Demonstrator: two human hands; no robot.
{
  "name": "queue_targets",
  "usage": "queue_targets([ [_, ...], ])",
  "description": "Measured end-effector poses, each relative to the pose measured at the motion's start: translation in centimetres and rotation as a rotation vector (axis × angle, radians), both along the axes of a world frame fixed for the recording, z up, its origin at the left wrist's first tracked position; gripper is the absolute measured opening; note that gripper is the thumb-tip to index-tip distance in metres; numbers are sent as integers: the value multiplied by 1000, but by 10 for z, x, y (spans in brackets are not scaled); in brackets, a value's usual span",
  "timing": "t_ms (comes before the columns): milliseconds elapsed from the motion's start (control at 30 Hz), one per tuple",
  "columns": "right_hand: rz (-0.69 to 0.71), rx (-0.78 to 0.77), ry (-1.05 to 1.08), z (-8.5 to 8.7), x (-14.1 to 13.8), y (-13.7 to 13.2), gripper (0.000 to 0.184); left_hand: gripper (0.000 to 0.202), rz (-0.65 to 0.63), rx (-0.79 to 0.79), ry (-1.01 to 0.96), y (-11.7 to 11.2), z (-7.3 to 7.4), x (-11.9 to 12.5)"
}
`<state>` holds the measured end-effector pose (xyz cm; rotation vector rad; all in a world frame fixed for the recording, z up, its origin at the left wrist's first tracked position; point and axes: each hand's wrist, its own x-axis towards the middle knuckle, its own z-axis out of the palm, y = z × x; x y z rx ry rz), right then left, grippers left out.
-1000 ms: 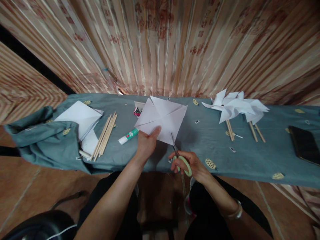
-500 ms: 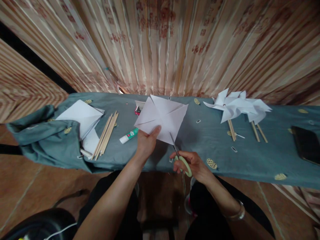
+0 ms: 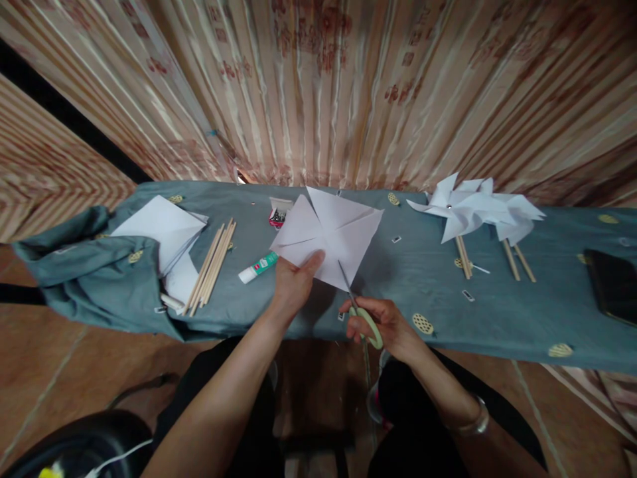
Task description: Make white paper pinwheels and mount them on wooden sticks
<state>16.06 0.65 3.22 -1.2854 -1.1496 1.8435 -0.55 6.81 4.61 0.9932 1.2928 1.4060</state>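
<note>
A square sheet of white paper, slit inward from its corners, is pinched at its near left edge by my left hand, thumb on top. My right hand is wrapped round the green handles of a pair of scissors. The scissor blades lie at the sheet's near corner and point toward its middle. Just left of the paper are a glue stick with a green label and a small open box of tiny dark and shiny pieces.
On the left, several wooden sticks lie beside a stack of white paper. White paper pinwheels on sticks rest at the right, with a black phone beyond. A patterned curtain hangs behind the cloth-covered table.
The paper has shifted slightly right and its far slit gapes wider. More of the small box shows. Both hands keep nearly the same place and hold.
</note>
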Motion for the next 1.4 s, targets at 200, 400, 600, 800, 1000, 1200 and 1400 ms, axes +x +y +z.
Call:
queue_targets([
  [200,-15,5,-2,1,0,0,46,32,-16,-9,6,-2,0,2],
  [400,-31,-26,-4,3,-1,1,46,26,-15,-30,-22,-1,-1,1],
  [600,-64,-15,18,1,-1,1,47,27,-35,-18,-32,-4,-2,2],
  [800,-80,-30,26,3,-3,2,49,33,-39,-17,-23,-7,0,3],
  [1000,-82,-36,-8,2,-4,2,49,31,-35,-18,-38,-7,1,2],
  [1200,-50,11,-5,-1,-3,4,49,30,-67,-1,-21,-9,-1,2],
  [1400,-35,26,-14,0,-4,6,48,30,-71,3,-10,-9,-3,0],
])
